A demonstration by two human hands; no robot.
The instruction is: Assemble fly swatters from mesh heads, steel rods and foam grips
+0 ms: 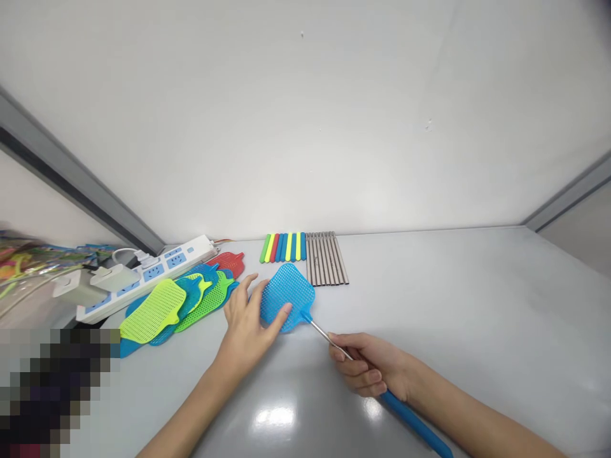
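Note:
A blue fly swatter (290, 291) lies slantwise between my hands, its perforated square head up and left, its metal rod and blue handle running down to the right. My left hand (248, 321) is at the left side of the head, thumb across its face and index finger at its edge; the other fingers are spread. My right hand (365, 366) is closed round the metal rod, just above the blue handle (415, 423). Part of the rod is hidden by those fingers.
Left of me, yellow, green, blue and red swatter heads (155, 312) are piled beside a white power strip (153, 273) with plugs. Coloured handle tubes (282, 247) and metal rods (327, 259) lie in rows near the back wall. Plastic-wrapped items (28, 267) sit far left.

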